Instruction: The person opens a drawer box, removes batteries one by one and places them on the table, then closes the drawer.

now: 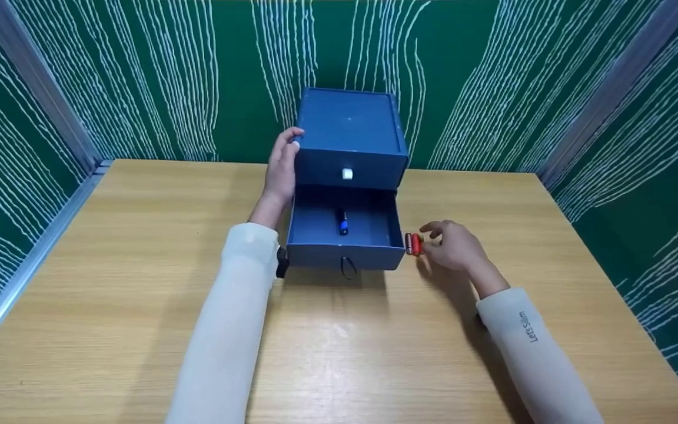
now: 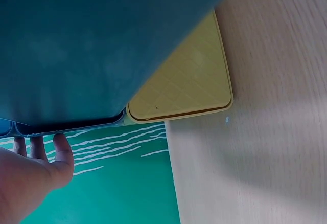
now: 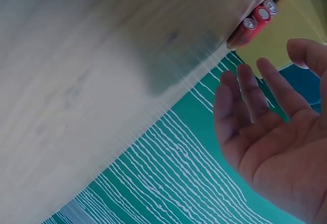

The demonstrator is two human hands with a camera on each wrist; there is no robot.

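Note:
A small blue drawer cabinet (image 1: 348, 121) stands on the table with its lower drawer (image 1: 315, 257) pulled out. Inside that drawer lies a blue-and-black battery (image 1: 344, 224). My left hand (image 1: 282, 171) rests against the cabinet's upper left side; in the left wrist view its fingertips (image 2: 62, 141) touch the blue edge. Three red batteries (image 1: 415, 244) stand or lie side by side just right of the drawer, their ends showing in the right wrist view. Beside them is my right hand (image 1: 455, 246), fingers loosely bent, with a gap from the batteries (image 3: 255, 23) in the right wrist view.
The upper drawer is closed and has a white knob (image 1: 347, 174). A black loop (image 1: 348, 268) hangs from the lower drawer's front. The cabinet's lower side panel (image 2: 189, 75) is yellow. Green, white-streaked walls (image 1: 239, 76) border the wooden table (image 1: 327, 353).

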